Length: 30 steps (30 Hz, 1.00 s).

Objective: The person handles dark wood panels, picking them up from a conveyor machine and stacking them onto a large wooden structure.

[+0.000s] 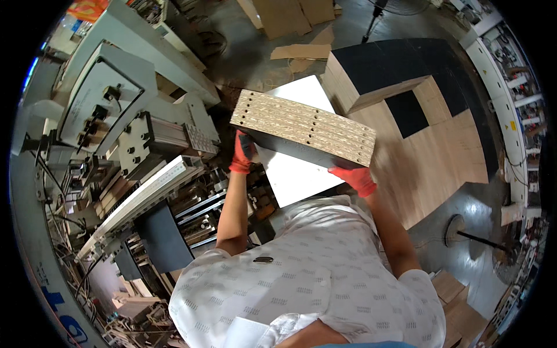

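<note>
Between my hands is a stack of several particle boards (307, 124), its raw chipboard edges facing up with rows of drilled dark holes. The side toward me is dark. My left hand (242, 152), in a red and dark work glove, grips the stack's left end. At the lower right corner, my right hand (357, 180) in a red glove is closed on the stack; part of its fingers is hidden beneath. Below the boards shows a white flat surface (290, 180); whether the stack touches it I cannot tell.
On the left stands a machine with a grey control box (104, 101), a pale rail (145, 197) and dark panels (162, 238). To the right are large stacks of wood-grain and black boards (429, 168). Cardboard pieces (301, 52) lie on the floor ahead. A round-based stand (455, 231) is at the right.
</note>
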### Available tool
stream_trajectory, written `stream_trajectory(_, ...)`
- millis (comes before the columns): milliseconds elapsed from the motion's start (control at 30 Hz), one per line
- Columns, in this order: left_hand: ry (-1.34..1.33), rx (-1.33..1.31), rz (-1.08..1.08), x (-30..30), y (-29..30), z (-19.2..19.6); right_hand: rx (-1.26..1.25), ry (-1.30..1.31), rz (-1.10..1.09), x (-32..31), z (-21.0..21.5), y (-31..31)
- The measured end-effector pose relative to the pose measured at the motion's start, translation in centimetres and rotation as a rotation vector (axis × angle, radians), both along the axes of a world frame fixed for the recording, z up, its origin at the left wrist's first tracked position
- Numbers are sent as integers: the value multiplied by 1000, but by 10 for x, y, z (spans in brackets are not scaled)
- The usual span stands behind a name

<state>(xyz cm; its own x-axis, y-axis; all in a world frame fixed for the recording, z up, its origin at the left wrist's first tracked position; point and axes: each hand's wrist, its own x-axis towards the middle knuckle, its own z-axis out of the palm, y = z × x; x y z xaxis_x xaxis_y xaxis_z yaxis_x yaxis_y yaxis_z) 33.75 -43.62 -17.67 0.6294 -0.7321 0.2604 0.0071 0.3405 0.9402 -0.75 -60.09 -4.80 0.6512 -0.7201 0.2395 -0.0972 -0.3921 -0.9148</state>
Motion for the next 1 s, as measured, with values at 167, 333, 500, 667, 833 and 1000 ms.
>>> stream_trajectory(167,-571,222,319,20,9,-82,-191,135,189,11,21,-8)
stream_trajectory(333,-141,-61,175,-10,-21,-24,-298,182,177,3,5,-15)
stream_trajectory(500,10,-278,88,-29,-24,20,-267,199,125,-2,-20,-15)
stream_trajectory(667,83,-68,267,-29,-24,27,-141,142,142,2,-3,-9)
stream_trajectory(833,652,-105,326,-23,-35,32,-7,16,146,4,22,-10)
stream_trajectory(1000,826,-113,347,-35,-27,55,-2,-31,139,2,9,-16)
